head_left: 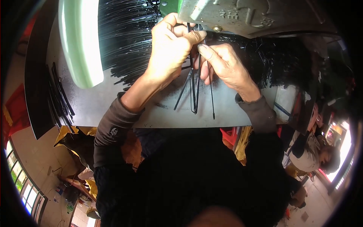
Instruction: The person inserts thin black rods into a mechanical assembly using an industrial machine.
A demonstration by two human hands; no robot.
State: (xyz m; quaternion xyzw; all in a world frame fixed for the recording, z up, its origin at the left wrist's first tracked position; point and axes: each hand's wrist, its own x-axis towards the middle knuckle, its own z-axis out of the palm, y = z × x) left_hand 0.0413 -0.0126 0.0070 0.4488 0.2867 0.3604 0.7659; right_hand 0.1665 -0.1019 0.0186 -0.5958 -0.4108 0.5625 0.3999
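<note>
My left hand (169, 51) is closed, thumb and fingers pinching a black jointed metal rib (194, 90) like an umbrella's. The rib's folded arms hang down toward the table's near edge. Beside it my right hand (228, 66) is closed too, its thumb and fingers pressed around the thin black rods. One slim rod (212, 100) dangles below the right fingers. Both hands are just under the front of a grey metal machine cover (242, 19). The upper ends of the rods are partly hidden by my fingers and the machine.
A dense pile of black rods (130, 41) lies left of my hands, with a dark heap (276, 60) at right. A bright white-green curved lamp (79, 45) crosses the left side. More rods (58, 96) lie at the left table edge. A person (310, 153) is at far right.
</note>
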